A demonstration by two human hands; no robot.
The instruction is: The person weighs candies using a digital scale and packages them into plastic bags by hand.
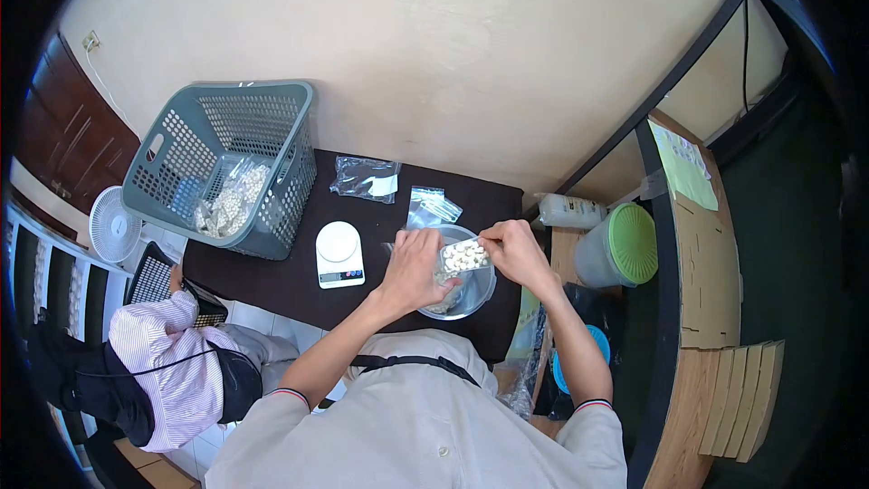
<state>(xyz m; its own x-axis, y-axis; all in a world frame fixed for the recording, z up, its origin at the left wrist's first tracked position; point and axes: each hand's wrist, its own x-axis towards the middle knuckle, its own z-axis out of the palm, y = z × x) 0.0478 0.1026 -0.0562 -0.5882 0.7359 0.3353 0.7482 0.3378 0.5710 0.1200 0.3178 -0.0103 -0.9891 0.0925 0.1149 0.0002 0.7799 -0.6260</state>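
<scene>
Between my hands is a small clear plastic bag (465, 255) filled with white tablet-like pieces. My left hand (415, 270) grips its left side, and my right hand (516, 252) pinches its right end. Directly below the bag stands a round clear plastic bowl (487, 294), its inside partly hidden by my hands. A white digital scale (339, 255) sits left of the bowl, with a round platform on top. Behind the bowl lie several small clear zip bags (425, 205).
At the table's left stands a grey-green basket (294, 181) holding bags of white pieces. A dark plastic packet (367, 177) lies at the back. To the right is a tub with a green lid (631, 243). A person (172, 362) bends at the lower left near a black crate (152, 276).
</scene>
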